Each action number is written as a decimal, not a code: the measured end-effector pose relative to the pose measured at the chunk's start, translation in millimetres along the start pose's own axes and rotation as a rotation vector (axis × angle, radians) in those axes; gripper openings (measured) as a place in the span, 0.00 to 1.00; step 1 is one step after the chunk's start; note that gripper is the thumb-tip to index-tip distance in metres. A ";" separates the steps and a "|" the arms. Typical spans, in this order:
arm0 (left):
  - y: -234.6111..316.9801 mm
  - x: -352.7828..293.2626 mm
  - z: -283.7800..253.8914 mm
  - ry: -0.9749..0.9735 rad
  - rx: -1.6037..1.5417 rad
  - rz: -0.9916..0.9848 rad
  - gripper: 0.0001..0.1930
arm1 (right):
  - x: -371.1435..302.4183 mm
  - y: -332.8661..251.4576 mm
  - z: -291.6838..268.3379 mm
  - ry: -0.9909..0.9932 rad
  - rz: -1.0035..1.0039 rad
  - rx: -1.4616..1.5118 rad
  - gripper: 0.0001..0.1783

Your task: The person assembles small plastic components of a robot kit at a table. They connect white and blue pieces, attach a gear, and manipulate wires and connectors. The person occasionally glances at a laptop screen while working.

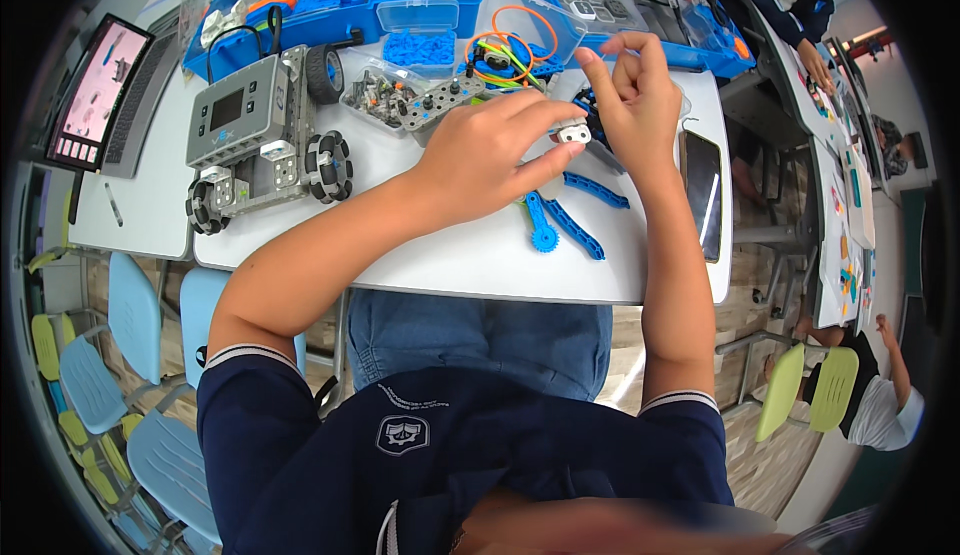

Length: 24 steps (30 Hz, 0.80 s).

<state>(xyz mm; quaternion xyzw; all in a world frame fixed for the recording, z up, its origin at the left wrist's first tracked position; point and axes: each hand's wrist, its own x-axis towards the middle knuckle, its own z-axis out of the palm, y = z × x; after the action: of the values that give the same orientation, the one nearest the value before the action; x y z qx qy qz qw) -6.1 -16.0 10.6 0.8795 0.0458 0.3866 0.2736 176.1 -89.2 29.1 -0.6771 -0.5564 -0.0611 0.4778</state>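
My left hand (490, 150) is closed over the table, its thumb and fingertips pinching a small white connector block (574, 135) with dark holes. Just to the right, my right hand (640, 95) is raised with its thumb and index finger apart and the other fingers curled; nothing shows between them. Beneath the hands lie a blue arm with a toothed round end (543, 235) and two curved blue plastic pieces, one closer (580, 232) and one farther off (597, 191). A clear box of small grey parts (375, 95) stands beyond my left hand.
A grey wheeled robot (232, 125) stands left on the white table (430, 265). Farther left is a laptop (110, 95). Blue parts cases (350, 20) line the back, near orange rubber loops (530, 20). A phone (702, 195) lies at the right edge. Other people sit at right.
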 end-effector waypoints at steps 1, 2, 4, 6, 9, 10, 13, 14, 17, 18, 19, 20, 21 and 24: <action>-0.7 0.2 0.8 0.014 0.009 0.019 0.16 | -1.4 -1.7 -0.1 -0.003 0.039 -0.010 0.09; -1.2 0.2 1.6 0.028 0.017 0.037 0.16 | -2.3 -2.6 -0.2 -0.009 0.050 -0.010 0.09; -2.0 0.0 2.3 0.041 0.054 0.062 0.15 | -3.5 -2.7 -0.2 -0.003 0.044 0.012 0.10; -3.2 0.6 2.7 0.052 0.078 0.074 0.15 | -2.8 -1.2 2.6 0.004 0.011 0.021 0.08; -4.0 0.9 2.8 0.056 0.088 0.065 0.15 | -2.2 1.3 5.9 -0.006 -0.030 0.010 0.07; -4.1 0.8 2.4 0.050 0.092 0.056 0.15 | -2.1 1.6 6.3 -0.015 -0.023 -0.001 0.08; -4.5 0.9 1.9 0.043 0.098 0.052 0.15 | -2.2 0.1 6.9 0.011 -0.067 0.013 0.09; -4.4 0.9 2.0 0.044 0.100 0.055 0.15 | -2.7 -0.9 5.6 -0.024 -0.031 -0.004 0.10; -4.6 2.0 3.5 0.076 0.118 0.071 0.12 | -3.9 -3.7 2.2 -0.098 0.034 -0.028 0.11; -4.6 1.9 3.7 0.082 0.121 0.072 0.12 | -4.3 -4.2 2.9 -0.103 0.028 -0.019 0.11; -4.5 2.0 3.8 0.082 0.126 0.066 0.12 | -4.7 -4.4 3.5 -0.107 0.021 -0.010 0.11; -4.5 1.8 3.8 0.079 0.128 0.055 0.12 | -5.0 -4.0 4.6 -0.102 0.007 -0.012 0.11; -4.3 1.7 3.9 0.080 0.131 0.058 0.12 | -5.4 -3.3 5.9 -0.097 -0.007 -0.014 0.11; -4.5 1.6 3.2 0.076 0.139 0.048 0.13 | -6.2 0.2 10.1 -0.095 -0.034 -0.003 0.11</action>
<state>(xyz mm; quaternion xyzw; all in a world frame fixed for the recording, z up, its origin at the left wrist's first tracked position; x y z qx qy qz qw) -2.1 -13.2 7.5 0.8819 0.0616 0.4221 0.2007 169.4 -86.2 19.8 -0.6706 -0.5897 -0.0379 0.4486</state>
